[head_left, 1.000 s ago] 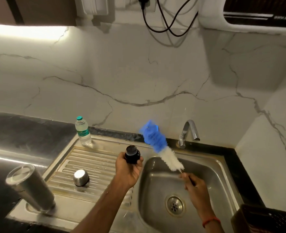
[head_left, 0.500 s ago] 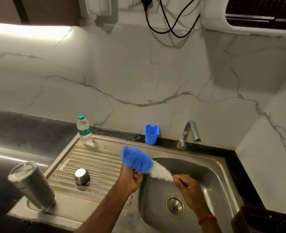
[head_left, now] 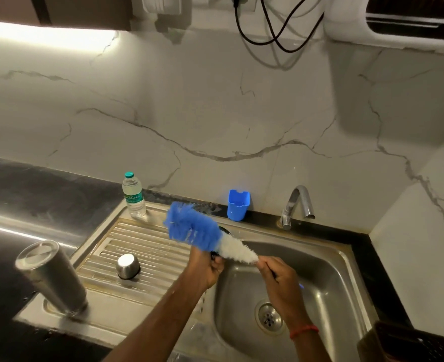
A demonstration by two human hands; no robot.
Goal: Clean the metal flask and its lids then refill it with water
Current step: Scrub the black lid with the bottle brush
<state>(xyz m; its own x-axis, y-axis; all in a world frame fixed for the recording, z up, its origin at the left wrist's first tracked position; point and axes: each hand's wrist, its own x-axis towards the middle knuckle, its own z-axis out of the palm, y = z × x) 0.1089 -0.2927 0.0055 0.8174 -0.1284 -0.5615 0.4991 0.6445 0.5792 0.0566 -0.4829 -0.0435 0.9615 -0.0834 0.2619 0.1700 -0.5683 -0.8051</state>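
The metal flask [head_left: 51, 275] stands upside down at the draining board's front left corner. A steel cap [head_left: 128, 265] lies face down on the ribbed board. My left hand [head_left: 205, 267] grips the black inner lid [head_left: 215, 254], which the brush almost wholly hides. My right hand [head_left: 278, 279] holds the handle of a bottle brush [head_left: 202, 235] with blue and white bristles, laid across the lid above the sink's left rim.
Sink basin [head_left: 327, 283] with a drain [head_left: 269, 316] lies below my hands, tap [head_left: 297, 202] behind it. A blue cup [head_left: 237, 205] and a small water bottle [head_left: 133, 195] stand along the back wall. A dark basket [head_left: 411, 343] sits at the front right.
The brush swung down from beside the tap onto the lid in my left hand, then slid up and left across it. The lid is now covered by bristles.
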